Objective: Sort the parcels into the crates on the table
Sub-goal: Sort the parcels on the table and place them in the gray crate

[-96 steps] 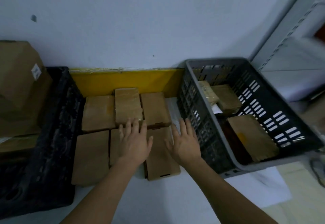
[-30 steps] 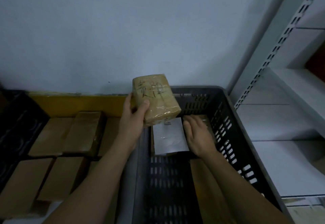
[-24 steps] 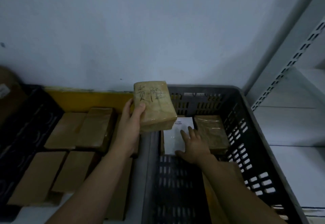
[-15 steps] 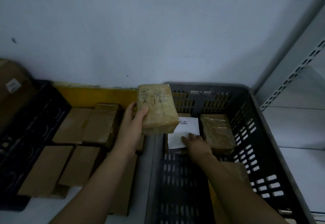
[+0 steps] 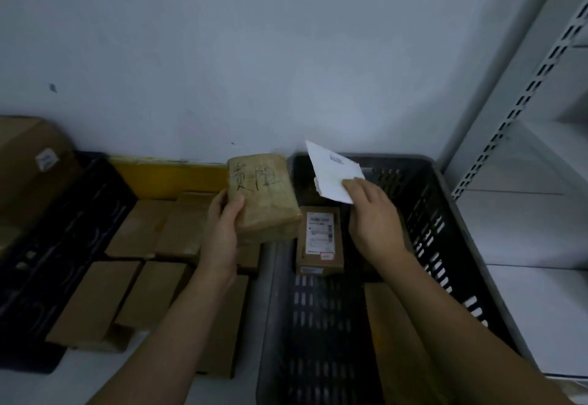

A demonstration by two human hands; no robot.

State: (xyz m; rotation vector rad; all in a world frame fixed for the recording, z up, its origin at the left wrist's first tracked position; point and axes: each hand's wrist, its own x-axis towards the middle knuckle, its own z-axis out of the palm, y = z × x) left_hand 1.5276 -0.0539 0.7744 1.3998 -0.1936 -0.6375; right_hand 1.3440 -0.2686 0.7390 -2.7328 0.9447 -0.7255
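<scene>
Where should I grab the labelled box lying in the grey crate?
Take the labelled box across its two long sides, coming straight down from above. It lies flat, label up. Its left side has a gap to the crate wall; whether the right side is free is hidden behind the right hand.

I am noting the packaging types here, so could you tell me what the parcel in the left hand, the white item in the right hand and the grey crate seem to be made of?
Handwritten parcel: brown paper or card under glossy clear wrap, judging by sheen and wrinkles.
White envelope: thin matte paper, apparently; it looks flat and slim.
Grey crate: moulded plastic, dull finish, slotted walls.
</scene>
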